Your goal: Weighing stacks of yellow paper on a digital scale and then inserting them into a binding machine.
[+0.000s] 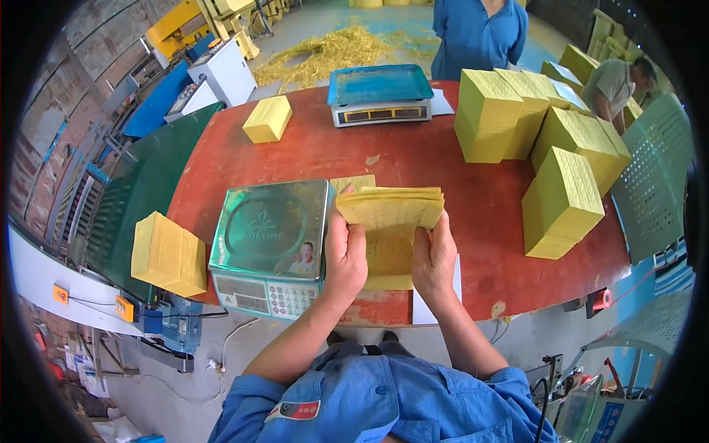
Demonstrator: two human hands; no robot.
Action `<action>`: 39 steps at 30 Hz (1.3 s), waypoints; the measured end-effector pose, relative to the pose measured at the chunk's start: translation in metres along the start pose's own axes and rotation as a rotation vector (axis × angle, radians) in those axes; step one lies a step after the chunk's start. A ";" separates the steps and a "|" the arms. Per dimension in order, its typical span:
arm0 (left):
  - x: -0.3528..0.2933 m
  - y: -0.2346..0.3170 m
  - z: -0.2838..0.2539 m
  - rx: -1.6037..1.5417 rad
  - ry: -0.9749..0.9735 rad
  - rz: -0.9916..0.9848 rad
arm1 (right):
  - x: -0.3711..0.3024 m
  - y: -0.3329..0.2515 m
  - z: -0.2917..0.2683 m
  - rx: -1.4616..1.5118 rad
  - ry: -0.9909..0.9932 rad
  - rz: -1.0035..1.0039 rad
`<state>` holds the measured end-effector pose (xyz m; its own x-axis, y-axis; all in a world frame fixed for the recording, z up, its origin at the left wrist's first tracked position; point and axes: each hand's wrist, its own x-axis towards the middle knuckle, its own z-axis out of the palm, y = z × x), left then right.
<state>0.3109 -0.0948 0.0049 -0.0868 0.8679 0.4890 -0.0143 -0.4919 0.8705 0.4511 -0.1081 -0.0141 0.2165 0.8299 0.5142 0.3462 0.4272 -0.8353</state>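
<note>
While the left grip [347,255] and the right grip [434,258] clasp its two sides, a thin sheaf of rough yellow paper sheets [391,210] is held above the near part of a worn red surface [347,159], its long upper edge running left to right and its creased broad face turned toward the person. Beneath it lies a flat yellow paper pile [390,283]. Just left sits a weighing scale with a glossy, squarish metal plate [269,229]; well to the right, a tall, straight-edged yellow block [563,207] stands upright, its faces matte and finely layered.
</note>
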 end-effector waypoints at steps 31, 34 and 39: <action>-0.093 0.125 -0.295 0.547 0.151 -0.172 | -0.095 -0.098 0.138 0.645 -0.709 0.453; -0.087 0.151 -0.387 0.636 0.430 -0.141 | -0.131 -0.111 0.196 0.688 -0.689 0.639; -0.058 0.148 -0.524 0.548 0.517 -0.250 | -0.196 -0.118 0.296 0.904 -0.552 1.078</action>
<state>-0.2084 -0.2534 0.0766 -0.5989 0.7406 0.3047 0.3860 -0.0665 0.9201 0.0978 -0.2150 -0.0737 -0.4378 0.8198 -0.3691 -0.4558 -0.5563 -0.6948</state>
